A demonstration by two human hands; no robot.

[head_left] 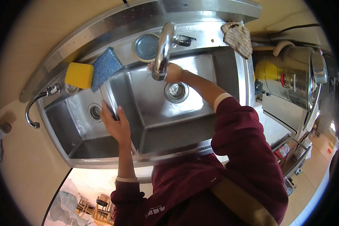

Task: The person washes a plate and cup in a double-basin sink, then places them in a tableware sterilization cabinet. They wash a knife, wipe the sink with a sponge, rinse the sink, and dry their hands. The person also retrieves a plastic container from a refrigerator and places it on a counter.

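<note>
My left hand [117, 124] rests at the steel divider [108, 96] between the two sink basins, its thumb apart from its fingers. It holds no loose thing that I can see. My right hand [175, 72] reaches over the larger basin [158, 104] near its back wall, above the drain strainer [176, 91]. The chrome faucet [165, 48] covers part of its fingers, so whether they grip anything is hidden. Behind the faucet spout, a round grey-blue lid [146, 47] lies on the back ledge.
A yellow sponge [79, 75] and a blue scouring cloth [106, 67] lie behind the smaller basin [84, 121]. Left of them is a second faucet [35, 104]. A striped brown cloth [238, 38] drapes over the back right corner. Beyond the right edge stands a large metal canister [288, 76].
</note>
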